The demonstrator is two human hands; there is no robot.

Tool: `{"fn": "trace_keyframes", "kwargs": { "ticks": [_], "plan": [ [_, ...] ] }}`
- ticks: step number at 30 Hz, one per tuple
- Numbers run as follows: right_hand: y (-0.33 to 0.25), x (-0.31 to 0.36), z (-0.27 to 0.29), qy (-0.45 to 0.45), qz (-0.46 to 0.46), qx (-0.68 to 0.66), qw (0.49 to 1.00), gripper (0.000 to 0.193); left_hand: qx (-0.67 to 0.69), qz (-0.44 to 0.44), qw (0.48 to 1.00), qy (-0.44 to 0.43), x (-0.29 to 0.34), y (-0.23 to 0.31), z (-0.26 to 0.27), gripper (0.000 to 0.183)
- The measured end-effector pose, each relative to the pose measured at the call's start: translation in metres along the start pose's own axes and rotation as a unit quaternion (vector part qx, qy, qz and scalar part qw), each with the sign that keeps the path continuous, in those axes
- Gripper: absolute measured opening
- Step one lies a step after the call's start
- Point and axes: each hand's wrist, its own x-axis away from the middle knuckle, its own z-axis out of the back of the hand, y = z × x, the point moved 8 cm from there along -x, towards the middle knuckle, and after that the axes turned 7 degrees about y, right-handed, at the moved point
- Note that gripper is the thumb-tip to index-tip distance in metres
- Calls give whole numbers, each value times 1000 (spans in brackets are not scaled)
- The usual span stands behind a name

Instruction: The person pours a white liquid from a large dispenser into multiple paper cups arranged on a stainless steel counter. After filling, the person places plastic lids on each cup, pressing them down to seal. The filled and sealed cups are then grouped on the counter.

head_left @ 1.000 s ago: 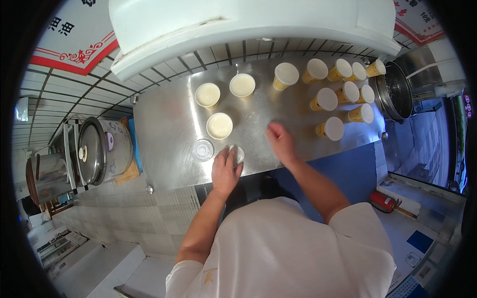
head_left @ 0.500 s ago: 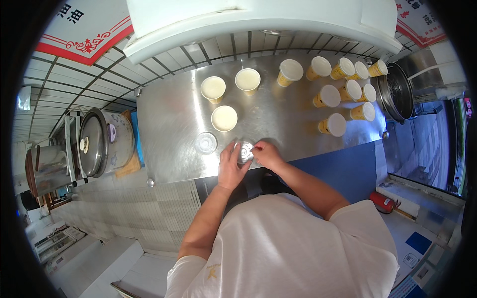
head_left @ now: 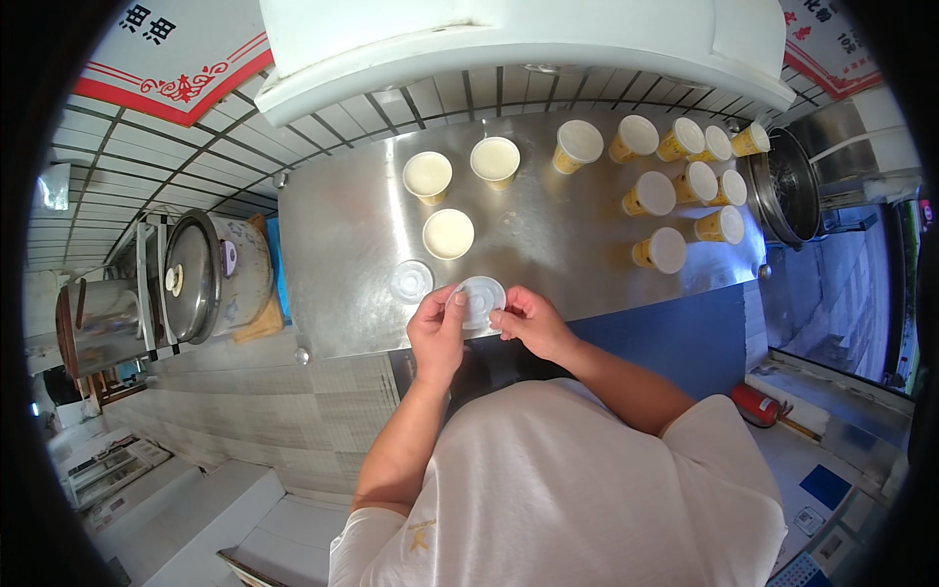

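A round clear plastic lid (head_left: 481, 299) is held up at the front edge of the metal table. My left hand (head_left: 436, 329) grips its left side, thumb lying over the top. At its lower right edge, the fingers of my right hand (head_left: 528, 321) are pinched on the rim. Whether it is one lid or a few nested together, I cannot tell. Another clear lid (head_left: 412, 282) lies flat on the table just left of my left hand. Beyond it stand three uncovered cups of pale, creamy liquid: a front cup (head_left: 448, 234), a left cup (head_left: 427, 175) and a right cup (head_left: 495, 159).
Several yellow-and-white cups with lids (head_left: 648, 194) stand on the right part of the steel table (head_left: 333, 264). Dark round trays (head_left: 787, 186) lean past its right end. A large lidded pot (head_left: 220, 274) is at the left. A red fire extinguisher (head_left: 755, 403) sits low at the right.
The lid between my hands has come up and tilted, showing its face more fully. My left hand has shifted left and lower, and its fingers have closed more around the lid's edge.
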Motion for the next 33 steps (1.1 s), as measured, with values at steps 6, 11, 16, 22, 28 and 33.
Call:
{"fn": "trace_keyframes", "kwargs": {
  "ticks": [6, 11, 16, 22, 28, 33],
  "plan": [
    [-12, 10, -15, -42, 11, -31, 999, 15, -1, -36, 999, 0, 6, 23, -2, 20],
    [-19, 17, -23, -74, 23, -33, 996, 15, -20, -53, 998, -2, 8, 34, -4, 17],
    [-20, 19, -27, -86, 32, -47, 995, 16, -19, -58, 998, -6, 10, 41, -5, 16],
    [-23, 16, -20, -58, 60, -46, 995, 15, 5, -79, 997, 5, 13, 45, -4, 18],
    [-54, 12, -1, 50, 136, 26, 989, 13, 67, -39, 995, -61, 16, 48, -12, 22],
    [-99, 32, -7, 94, 241, 201, 945, 13, 4, -36, 996, -80, 19, 51, -18, 22]
  ]
}}
